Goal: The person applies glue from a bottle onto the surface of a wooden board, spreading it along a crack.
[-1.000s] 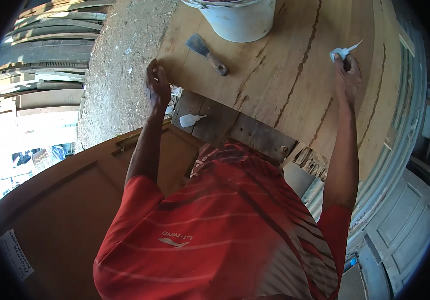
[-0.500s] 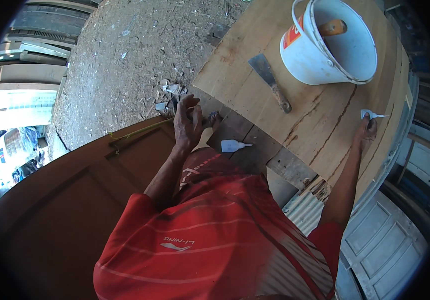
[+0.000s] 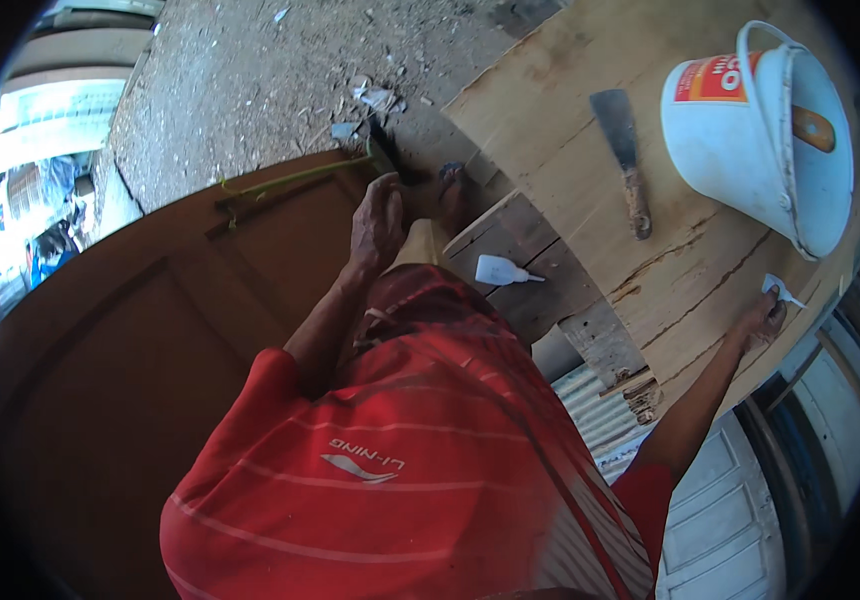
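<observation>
My right hand point(image 3: 762, 322) grips a small white squeeze bottle point(image 3: 774, 287) with a thin nozzle, low over the right part of the wooden board point(image 3: 550, 110). The nozzle points toward the board's right edge. Dark cracks run through the wood beside this hand. My left hand point(image 3: 377, 225) hangs in the air over the edge of a brown panelled door, fingers loosely bent, nothing visible in them. Another white nozzle bottle point(image 3: 500, 270) lies on grey planks in front of me. A putty knife point(image 3: 622, 150) with a worn handle lies flat on the board.
A white bucket point(image 3: 720, 145) with a wooden-handled tool inside stands on the board, far right. The brown panelled door point(image 3: 120, 370) fills the left. A thin yellow-green stick point(image 3: 300, 178) lies along its far edge. Debris litters the ground point(image 3: 250, 90); white doors point(image 3: 715, 500) lie at right.
The view has shifted, so the bucket and putty knife appear farther right. My left hand's fingers have drawn closer together. The right hand still holds its bottle.
</observation>
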A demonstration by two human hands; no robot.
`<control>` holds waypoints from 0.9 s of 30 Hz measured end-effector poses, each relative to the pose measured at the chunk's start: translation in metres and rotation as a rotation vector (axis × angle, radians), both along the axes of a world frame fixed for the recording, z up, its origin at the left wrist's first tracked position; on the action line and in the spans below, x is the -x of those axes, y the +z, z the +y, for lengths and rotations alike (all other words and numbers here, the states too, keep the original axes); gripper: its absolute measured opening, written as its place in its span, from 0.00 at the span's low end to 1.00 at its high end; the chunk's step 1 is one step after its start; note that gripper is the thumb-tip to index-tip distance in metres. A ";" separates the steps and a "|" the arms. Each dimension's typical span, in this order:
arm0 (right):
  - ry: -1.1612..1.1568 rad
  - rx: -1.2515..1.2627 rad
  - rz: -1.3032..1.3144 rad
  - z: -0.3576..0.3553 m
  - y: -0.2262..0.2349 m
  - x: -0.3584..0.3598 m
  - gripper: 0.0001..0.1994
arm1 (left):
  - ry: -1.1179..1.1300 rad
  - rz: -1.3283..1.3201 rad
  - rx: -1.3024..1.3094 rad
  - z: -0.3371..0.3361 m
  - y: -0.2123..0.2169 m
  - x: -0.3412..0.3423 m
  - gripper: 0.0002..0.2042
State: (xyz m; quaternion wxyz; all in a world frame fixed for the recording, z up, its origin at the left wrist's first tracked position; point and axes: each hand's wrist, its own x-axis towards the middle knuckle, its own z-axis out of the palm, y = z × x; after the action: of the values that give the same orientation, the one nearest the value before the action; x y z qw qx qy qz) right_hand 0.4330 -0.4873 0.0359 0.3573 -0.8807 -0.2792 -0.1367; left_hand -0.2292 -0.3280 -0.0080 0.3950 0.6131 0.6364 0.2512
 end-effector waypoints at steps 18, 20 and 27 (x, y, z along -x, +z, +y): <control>0.008 -0.110 0.176 0.016 0.011 0.024 0.20 | 0.409 -0.015 0.660 -0.187 -0.116 0.082 0.16; 0.007 -0.165 0.170 0.016 0.013 0.035 0.19 | 0.379 -0.010 0.697 -0.157 -0.098 0.081 0.16; -0.042 -0.223 0.091 0.018 0.062 0.130 0.20 | 0.350 -0.157 0.666 -0.032 -0.086 0.088 0.18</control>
State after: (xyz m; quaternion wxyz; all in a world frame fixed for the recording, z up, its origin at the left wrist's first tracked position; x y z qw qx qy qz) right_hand 0.3034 -0.4690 0.0981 0.4623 -0.8465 -0.2272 -0.1343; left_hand -0.3168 -0.3599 -0.0940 0.5710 0.3124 0.7461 0.1404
